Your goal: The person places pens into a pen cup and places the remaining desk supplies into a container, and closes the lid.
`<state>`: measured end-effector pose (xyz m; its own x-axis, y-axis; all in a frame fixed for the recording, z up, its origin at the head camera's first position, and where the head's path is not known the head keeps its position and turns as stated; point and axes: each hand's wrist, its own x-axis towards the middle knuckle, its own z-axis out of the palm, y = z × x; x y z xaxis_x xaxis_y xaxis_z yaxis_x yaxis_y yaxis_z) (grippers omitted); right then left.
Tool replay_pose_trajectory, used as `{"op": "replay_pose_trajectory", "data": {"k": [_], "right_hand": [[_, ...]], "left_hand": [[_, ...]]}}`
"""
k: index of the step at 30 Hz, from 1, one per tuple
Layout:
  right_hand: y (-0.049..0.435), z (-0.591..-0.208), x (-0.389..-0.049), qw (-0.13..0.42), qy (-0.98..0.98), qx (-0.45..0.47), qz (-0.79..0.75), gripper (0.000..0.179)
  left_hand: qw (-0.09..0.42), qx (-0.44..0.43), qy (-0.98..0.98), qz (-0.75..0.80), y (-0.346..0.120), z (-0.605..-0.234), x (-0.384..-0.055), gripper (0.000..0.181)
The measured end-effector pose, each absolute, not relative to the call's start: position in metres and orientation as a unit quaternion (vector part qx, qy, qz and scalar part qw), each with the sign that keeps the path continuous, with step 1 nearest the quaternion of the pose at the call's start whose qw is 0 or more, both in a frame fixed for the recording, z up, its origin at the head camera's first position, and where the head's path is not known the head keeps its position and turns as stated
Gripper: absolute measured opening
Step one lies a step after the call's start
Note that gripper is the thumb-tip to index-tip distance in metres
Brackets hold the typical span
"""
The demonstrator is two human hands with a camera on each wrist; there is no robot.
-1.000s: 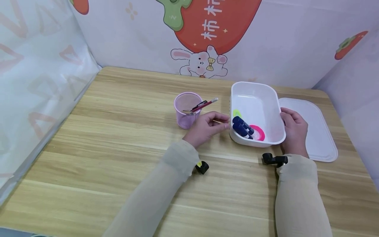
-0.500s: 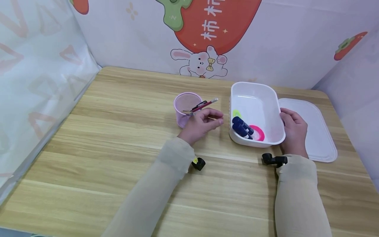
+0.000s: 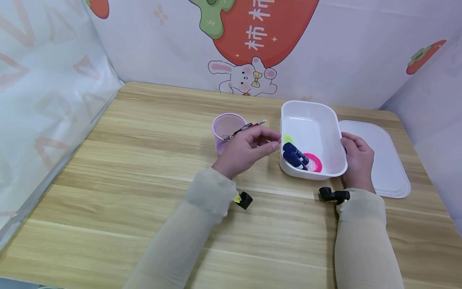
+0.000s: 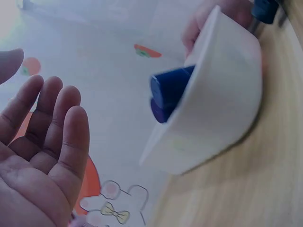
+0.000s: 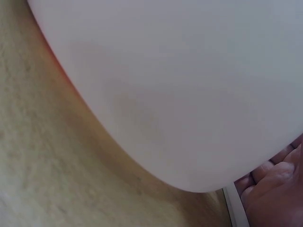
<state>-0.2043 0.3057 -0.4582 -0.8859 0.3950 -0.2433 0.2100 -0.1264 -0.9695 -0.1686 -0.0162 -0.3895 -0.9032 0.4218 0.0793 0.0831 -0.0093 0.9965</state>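
Note:
A white plastic box [image 3: 306, 132] stands on the table, with two dark blue capped sticks [image 3: 294, 155], a pink ring [image 3: 314, 162] and a yellow-green piece [image 3: 288, 139] inside. My right hand [image 3: 358, 160] holds the box at its right wall, thumb at the rim. In the right wrist view the box [image 5: 189, 94] covers most of the picture, hiding part of that hand. My left hand [image 3: 242, 150] is near the box's left wall, fingers loosely bent. The left wrist view shows this hand [image 4: 42, 156] palm-up, holding nothing, apart from the box.
Just behind my left hand stands a pink mesh pen cup [image 3: 218, 134], partly hidden, with a pencil [image 3: 260, 123] and other pens leaning out. To the right lies a flat white lid [image 3: 386, 160] on the wooden table [image 3: 126, 180]. A printed cloth [image 3: 162, 52] hangs behind.
My left hand drew back left from the box's wall, then came right again towards it, slightly higher and covering more of the pen cup. My right hand and the box have stayed put.

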Motion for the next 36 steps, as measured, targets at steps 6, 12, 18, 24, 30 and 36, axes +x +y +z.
{"op": "replay_pose_trajectory", "data": {"k": [6,12,18,24,30,36], "right_hand": [[0.307,-0.460,-0.204,0.068,-0.657,-0.233,0.713,0.039],[0.308,-0.461,-0.203,0.068,-0.660,-0.235,0.710,0.039],[0.308,-0.461,-0.203,0.066,-0.661,-0.232,0.711,0.039],[0.308,-0.461,-0.204,0.075,-0.658,-0.230,0.714,0.037],[0.308,-0.461,-0.205,0.078,-0.654,-0.227,0.718,0.036],[0.306,-0.459,-0.205,0.084,-0.652,-0.223,0.719,0.035]], "left_hand": [[0.105,0.209,0.685,0.690,-0.015,-0.377,-0.161,0.025],[0.104,0.216,0.687,0.686,-0.011,-0.377,-0.159,0.028],[0.123,0.191,0.678,0.699,-0.004,-0.385,-0.160,0.040],[0.102,0.159,0.672,0.716,0.007,-0.402,-0.164,0.046],[0.086,0.115,0.690,0.709,0.017,-0.419,-0.168,0.049],[0.136,0.078,0.717,0.679,0.024,-0.430,-0.170,0.056]]}}
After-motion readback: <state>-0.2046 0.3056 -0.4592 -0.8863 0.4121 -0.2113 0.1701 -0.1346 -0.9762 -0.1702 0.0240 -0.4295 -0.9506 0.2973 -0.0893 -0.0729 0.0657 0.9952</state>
